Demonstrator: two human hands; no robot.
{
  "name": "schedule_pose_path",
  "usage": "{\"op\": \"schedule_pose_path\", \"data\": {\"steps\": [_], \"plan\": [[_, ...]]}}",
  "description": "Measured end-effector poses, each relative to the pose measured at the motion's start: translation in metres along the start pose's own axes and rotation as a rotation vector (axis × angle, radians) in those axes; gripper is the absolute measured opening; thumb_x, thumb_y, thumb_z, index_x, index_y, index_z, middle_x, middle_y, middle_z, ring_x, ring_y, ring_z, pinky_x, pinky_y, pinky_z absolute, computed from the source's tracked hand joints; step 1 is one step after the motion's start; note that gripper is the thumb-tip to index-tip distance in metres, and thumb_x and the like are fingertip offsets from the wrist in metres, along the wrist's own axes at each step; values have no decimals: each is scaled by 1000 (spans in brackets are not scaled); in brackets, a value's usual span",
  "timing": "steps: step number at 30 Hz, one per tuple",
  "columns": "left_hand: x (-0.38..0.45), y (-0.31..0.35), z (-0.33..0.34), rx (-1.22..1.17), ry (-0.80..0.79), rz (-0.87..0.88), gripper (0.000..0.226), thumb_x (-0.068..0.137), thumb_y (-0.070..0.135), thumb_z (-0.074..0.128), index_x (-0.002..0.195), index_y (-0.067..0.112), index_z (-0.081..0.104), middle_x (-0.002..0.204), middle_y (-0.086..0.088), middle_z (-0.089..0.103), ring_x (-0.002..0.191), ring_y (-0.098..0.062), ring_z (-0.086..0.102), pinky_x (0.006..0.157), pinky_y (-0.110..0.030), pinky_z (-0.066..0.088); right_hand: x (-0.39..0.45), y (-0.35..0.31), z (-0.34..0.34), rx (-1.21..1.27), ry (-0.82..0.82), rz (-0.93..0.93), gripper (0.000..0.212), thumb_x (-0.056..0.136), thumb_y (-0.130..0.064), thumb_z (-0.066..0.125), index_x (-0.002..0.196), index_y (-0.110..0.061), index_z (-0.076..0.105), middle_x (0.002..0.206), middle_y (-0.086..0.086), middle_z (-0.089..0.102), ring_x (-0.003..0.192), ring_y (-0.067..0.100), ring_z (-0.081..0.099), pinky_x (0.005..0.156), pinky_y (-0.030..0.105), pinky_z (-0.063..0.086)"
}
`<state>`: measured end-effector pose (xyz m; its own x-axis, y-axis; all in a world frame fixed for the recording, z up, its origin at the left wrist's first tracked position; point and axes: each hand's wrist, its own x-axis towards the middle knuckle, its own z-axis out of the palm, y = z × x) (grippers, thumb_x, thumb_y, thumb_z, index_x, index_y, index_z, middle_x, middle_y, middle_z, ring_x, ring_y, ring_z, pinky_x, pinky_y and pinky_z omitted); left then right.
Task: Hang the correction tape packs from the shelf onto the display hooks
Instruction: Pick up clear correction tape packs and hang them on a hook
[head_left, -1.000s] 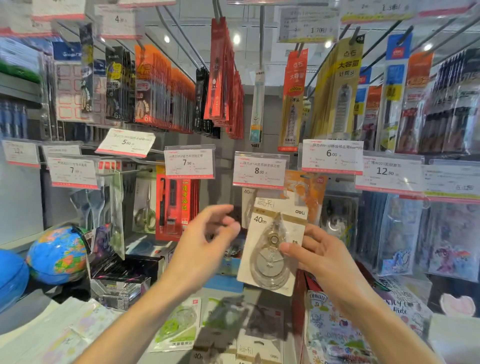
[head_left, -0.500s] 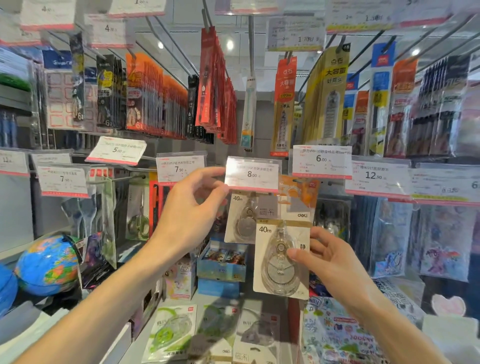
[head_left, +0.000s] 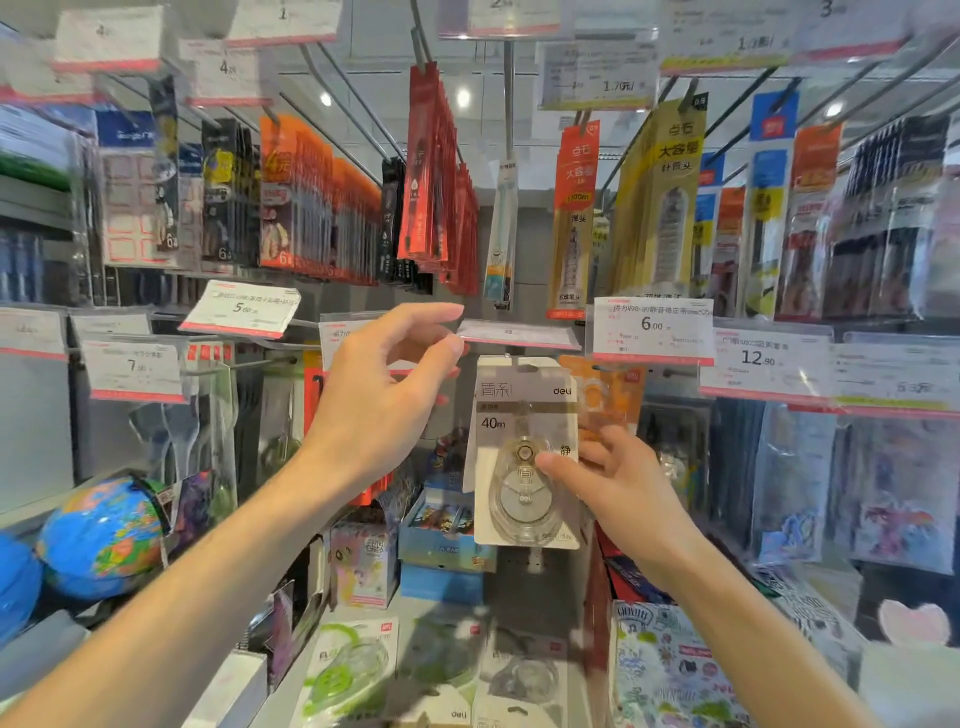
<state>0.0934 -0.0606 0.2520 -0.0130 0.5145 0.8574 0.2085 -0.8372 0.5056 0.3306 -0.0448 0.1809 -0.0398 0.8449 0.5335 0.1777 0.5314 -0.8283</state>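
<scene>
My right hand (head_left: 618, 483) grips a beige correction tape pack (head_left: 524, 415) marked 40m, held upright with its top just under the display hook. My left hand (head_left: 384, 395) pinches the left edge of that hook's price tag (head_left: 519, 333) and holds it tilted up flat. The hook's tip is hidden behind the pack's top. An orange pack (head_left: 605, 395) hangs just behind to the right. More correction tape packs lie on the shelf (head_left: 415, 629) below, one green (head_left: 348, 670) and one beige (head_left: 524, 680).
Price tags at 6.00 (head_left: 652, 328) and 12.90 (head_left: 761, 364) flank the hook on the right. Red and yellow pen packs (head_left: 431, 171) hang overhead. A globe (head_left: 104, 535) sits at the lower left, with small boxes (head_left: 447, 525) behind the shelf packs.
My left hand has risen to the price tag and flipped it up flat. My right hand has lifted the beige pack up to hook height.
</scene>
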Motion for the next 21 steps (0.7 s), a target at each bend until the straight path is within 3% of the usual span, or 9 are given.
{"op": "schedule_pose_path", "data": {"steps": [4, 7, 11, 15, 18, 21], "plan": [[-1, -1, 0, 1, -6, -14, 23, 99, 19, 65, 118, 30, 71, 96, 16, 74, 86, -6, 73, 61, -19, 57, 6, -2, 6, -19, 6, 7, 43, 89, -35, 81, 122, -43, 55, 106, -25, 79, 97, -4, 75, 71, 12, 58], [-1, -1, 1, -10, -15, -20, 22, 99, 19, 65, 115, 32, 71, 98, 16, 74, 86, -7, 73, 62, -20, 58, 11, -4, 8, -32, 8, 0, 37, 89, -35, 80, 117, -45, 58, 108, -23, 79, 99, -2, 76, 78, 16, 60], [-3, -3, 0, -7, -24, -27, 21, 99, 21, 65, 114, 34, 71, 101, 18, 75, 87, -6, 74, 63, -21, 58, 16, -5, 13, -7, 2, 0, 34, 91, -30, 80, 113, -43, 59, 107, -23, 80, 97, -2, 76, 70, 8, 57], [-8, -6, 0, -3, -38, -28, 22, 96, 28, 64, 114, 41, 70, 101, 21, 75, 88, -5, 73, 62, -20, 58, 18, 0, 20, -32, 16, 5, 40, 92, -24, 77, 124, -39, 58, 114, -12, 80, 106, 4, 75, 94, 28, 58], [-18, -13, 3, -28, -40, -47, 22, 92, 36, 64, 109, 50, 69, 100, 17, 76, 88, -6, 73, 62, -20, 58, 17, 7, 24, -87, 54, -26, 54, 94, -25, 75, 138, -38, 46, 124, -13, 74, 107, 1, 73, 91, 23, 59], [-37, -37, 8, 21, -20, -135, 22, 93, 33, 67, 112, 45, 67, 99, 14, 75, 90, -8, 72, 72, -32, 61, 16, 16, 27, -184, 111, -37, 43, 97, -32, 72, 119, -53, 42, 131, -12, 68, 112, 2, 69, 93, 26, 58]]}}
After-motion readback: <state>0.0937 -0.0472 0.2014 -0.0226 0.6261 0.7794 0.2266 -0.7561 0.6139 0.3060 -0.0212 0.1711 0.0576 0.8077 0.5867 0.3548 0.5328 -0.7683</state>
